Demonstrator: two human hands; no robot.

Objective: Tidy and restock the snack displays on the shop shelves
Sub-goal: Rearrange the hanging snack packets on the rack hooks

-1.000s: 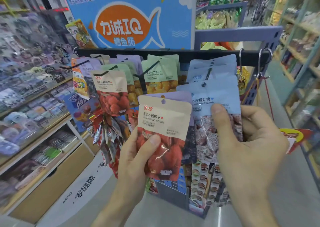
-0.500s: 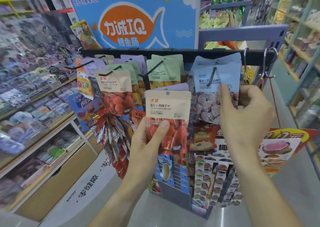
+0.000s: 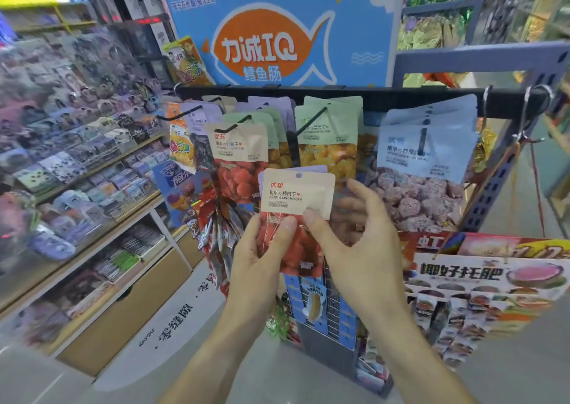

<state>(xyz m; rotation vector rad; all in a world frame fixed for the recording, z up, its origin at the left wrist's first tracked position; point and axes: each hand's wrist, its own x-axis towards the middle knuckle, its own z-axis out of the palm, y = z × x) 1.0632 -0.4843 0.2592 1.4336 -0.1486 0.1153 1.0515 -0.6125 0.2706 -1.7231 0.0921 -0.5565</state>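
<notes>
My left hand point(image 3: 259, 258) grips a small stack of snack pouches: a beige-and-red dried fruit pouch point(image 3: 297, 197) in front, with a purple pouch edge showing behind it. My right hand point(image 3: 357, 249) pinches the same stack at its right side, thumb on the front. The stack is held in front of a black peg rail point(image 3: 364, 98). On its hooks hang matching beige-and-red pouches point(image 3: 239, 157), green pouches with yellow fruit point(image 3: 327, 138) and pale blue pouches point(image 3: 425, 147).
A blue fish-logo sign point(image 3: 277, 33) stands above the rail. Shelves of small packets point(image 3: 77, 163) run along the left. More snack strips and a printed card point(image 3: 481, 274) hang below on the right. An aisle with shelving lies at the far right.
My right hand left the pale blue pouches on the right hook and came down-left onto the stack held by my left hand. The stack stayed in my left hand.
</notes>
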